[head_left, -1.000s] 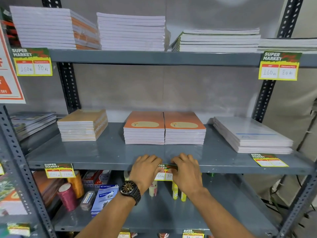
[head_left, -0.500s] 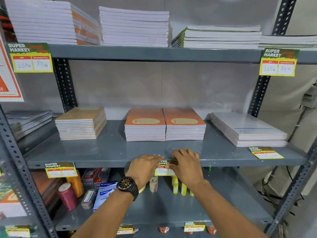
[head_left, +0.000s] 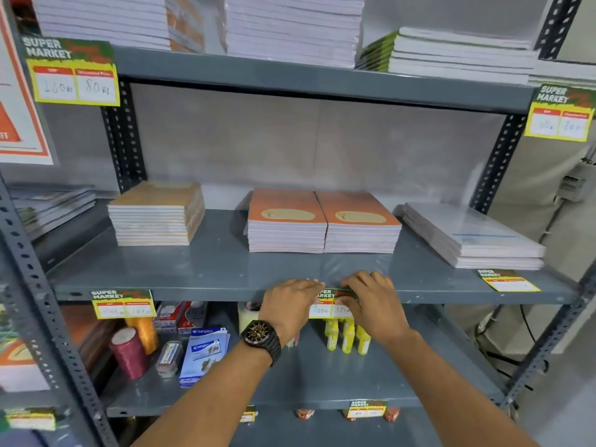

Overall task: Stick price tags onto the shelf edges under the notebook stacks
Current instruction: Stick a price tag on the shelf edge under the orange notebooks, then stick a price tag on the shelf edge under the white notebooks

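Pressing price tag (head_left: 329, 307) marked 700, 350

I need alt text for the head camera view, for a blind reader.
A left hand and right hand press a price tag onto the front edge of a grey shelf, below two orange notebook stacks. A second tag hangs further left.

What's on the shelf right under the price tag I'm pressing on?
Yellow bottles stand on the lower shelf below the price tag. A pale jar shows beside the left hand; that hand and the right hand cover whatever stands behind them.
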The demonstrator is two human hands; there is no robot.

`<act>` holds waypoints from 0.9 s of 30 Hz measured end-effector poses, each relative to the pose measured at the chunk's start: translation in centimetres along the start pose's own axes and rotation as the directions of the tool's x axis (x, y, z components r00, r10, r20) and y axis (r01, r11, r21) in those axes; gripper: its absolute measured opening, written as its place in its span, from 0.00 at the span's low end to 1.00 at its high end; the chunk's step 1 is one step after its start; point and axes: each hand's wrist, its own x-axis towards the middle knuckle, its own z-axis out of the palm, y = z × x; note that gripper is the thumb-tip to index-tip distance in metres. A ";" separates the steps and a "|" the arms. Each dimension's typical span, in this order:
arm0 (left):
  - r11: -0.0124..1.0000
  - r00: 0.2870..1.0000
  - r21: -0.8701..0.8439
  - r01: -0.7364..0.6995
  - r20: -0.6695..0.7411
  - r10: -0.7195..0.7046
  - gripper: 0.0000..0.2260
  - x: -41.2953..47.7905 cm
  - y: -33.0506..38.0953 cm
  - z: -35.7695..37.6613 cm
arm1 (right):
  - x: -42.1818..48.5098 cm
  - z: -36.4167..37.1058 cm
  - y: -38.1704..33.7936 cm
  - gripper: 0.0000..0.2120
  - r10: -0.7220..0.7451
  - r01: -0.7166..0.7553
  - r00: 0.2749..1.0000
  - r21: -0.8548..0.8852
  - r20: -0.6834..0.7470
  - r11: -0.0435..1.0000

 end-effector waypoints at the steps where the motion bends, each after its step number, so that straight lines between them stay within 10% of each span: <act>1: 1.000 1.000 -0.008 0.002 -0.001 -0.002 0.15 0.0 0.0 0.0 | -0.1 0.1 0.0 0.10 -0.003 0.003 1.000 -0.006 -0.008 1.000; 7: 0.996 0.996 -0.081 0.049 -0.073 -0.055 0.16 -0.4 0.2 -0.3 | -0.5 -0.7 0.0 0.13 0.028 -0.031 0.999 0.177 0.020 0.984; 13: 0.976 0.979 -0.127 0.176 -0.080 -0.187 0.16 2.5 1.8 -0.3 | -2.4 -4.1 6.5 0.05 0.265 -0.208 0.964 0.657 0.013 0.725; 22: 0.945 0.980 -0.259 0.201 0.040 -0.197 0.10 11.7 18.2 6.1 | -4.8 -11.7 26.2 0.10 0.493 -0.339 0.859 0.567 -0.139 0.750; 27: 0.886 0.945 -0.351 0.302 0.232 -0.231 0.16 17.2 26.0 10.0 | -4.8 -12.4 35.1 0.11 0.580 -0.568 0.809 0.375 0.095 0.732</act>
